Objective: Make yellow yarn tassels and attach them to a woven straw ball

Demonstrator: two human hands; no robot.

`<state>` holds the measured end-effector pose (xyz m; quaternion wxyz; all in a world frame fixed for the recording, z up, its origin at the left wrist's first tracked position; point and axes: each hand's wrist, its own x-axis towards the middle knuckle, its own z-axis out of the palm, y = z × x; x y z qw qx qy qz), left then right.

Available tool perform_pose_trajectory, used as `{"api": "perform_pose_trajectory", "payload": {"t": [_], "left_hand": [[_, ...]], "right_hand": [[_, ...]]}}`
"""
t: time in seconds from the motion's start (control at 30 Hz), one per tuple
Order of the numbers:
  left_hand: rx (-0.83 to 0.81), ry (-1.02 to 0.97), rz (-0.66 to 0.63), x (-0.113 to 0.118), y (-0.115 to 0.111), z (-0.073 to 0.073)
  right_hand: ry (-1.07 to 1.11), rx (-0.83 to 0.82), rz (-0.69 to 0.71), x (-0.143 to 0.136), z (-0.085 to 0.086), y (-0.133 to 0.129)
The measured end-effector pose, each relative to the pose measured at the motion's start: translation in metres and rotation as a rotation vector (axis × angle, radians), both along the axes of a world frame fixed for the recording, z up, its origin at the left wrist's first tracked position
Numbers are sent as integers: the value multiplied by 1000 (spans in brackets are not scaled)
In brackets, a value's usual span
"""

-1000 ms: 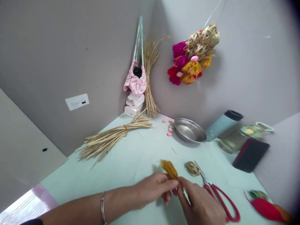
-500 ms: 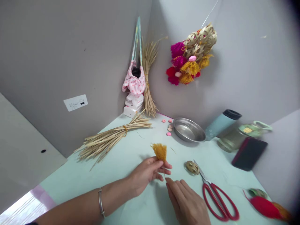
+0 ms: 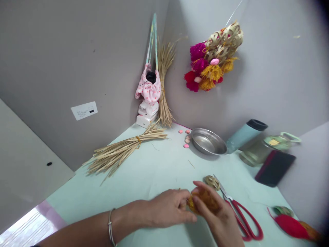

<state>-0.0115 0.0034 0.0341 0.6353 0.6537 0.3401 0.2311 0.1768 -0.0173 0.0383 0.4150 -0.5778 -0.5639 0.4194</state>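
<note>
My left hand (image 3: 168,207) and my right hand (image 3: 218,216) meet low over the pale green table (image 3: 144,171), both closed around a mustard-yellow yarn tassel (image 3: 203,201). The tassel is mostly covered by my fingers; only a blurred yellow patch shows between them. A silver bangle (image 3: 111,226) sits on my left wrist. Just to the right of my right hand lie red-handled scissors (image 3: 241,216), blades pointing away, and a small woven straw ball (image 3: 211,181) rests beside their tips.
A tied straw bundle (image 3: 123,151) lies at the left. At the back are a steel bowl (image 3: 208,142), pink beads (image 3: 186,139), a teal tumbler (image 3: 244,135), a jar (image 3: 264,149) and a dark phone (image 3: 275,168). A tasselled woven ornament (image 3: 214,56) hangs on the wall. Red yarn (image 3: 291,228) lies at the right edge.
The tassel, held up in my left hand half a second ago, has come down and right. My right hand has closed over it, so both hands now cover it.
</note>
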Motion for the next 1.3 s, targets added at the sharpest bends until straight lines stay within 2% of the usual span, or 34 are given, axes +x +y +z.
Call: {"api": "perform_pose_trajectory", "payload": {"t": [0.13, 0.2, 0.33, 0.37, 0.4, 0.47, 0.53, 0.57, 0.67, 0.7, 0.73, 0.77, 0.83, 0.87, 0.97, 1.1, 1.2, 1.3], "left_hand": [[-90, -74, 42, -1, 2, -1], [-73, -91, 58, -1, 3, -5], [-32, -57, 97, 1, 6, -13], [-29, -45, 110, 1, 7, -14], [-25, -39, 123, 1, 7, -15], [-18, -35, 153, 1, 9, -17], [-15, -40, 174, 1, 11, -17], [-19, -46, 176, 1, 11, -17], [-35, -71, 154, 1, 11, -17], [-41, -79, 144, 0, 11, -17], [-46, -87, 133, 0, 10, -17], [-50, -92, 121, -1, 10, -16], [-53, -108, 105, -2, 10, -16], [-54, -122, 103, -2, 11, -16], [-65, -157, 150, -1, 13, -17], [-108, -168, 199, -1, 15, -17], [-110, -195, 228, -1, 16, -14], [-107, -236, 249, -2, 18, -12]], "right_hand": [[45, -7, -127, 9, 5, 2], [49, -22, -100, 7, 5, 1], [43, -59, 41, 5, -2, 2], [7, -58, 31, 9, -3, 5], [-57, -37, -3, 13, -4, 8], [-218, 84, -179, 23, -2, 14], [-311, 164, -207, 27, 2, 16], [-331, 192, -149, 26, 3, 15], [-403, 177, 165, 15, 4, 8], [-454, 149, 230, 13, 3, 7], [-514, 122, 233, 14, 1, 7], [-559, 137, 171, 18, 0, 8], [-654, 210, -87, 34, -1, 13], [-710, 212, -166, 45, 0, 16], [-962, 56, -240, 78, 8, 20], [-1210, -120, -172, 110, 10, 11], [-1188, -114, -42, 126, -4, 4], [-1141, -69, -2, 135, -17, 3]]}}
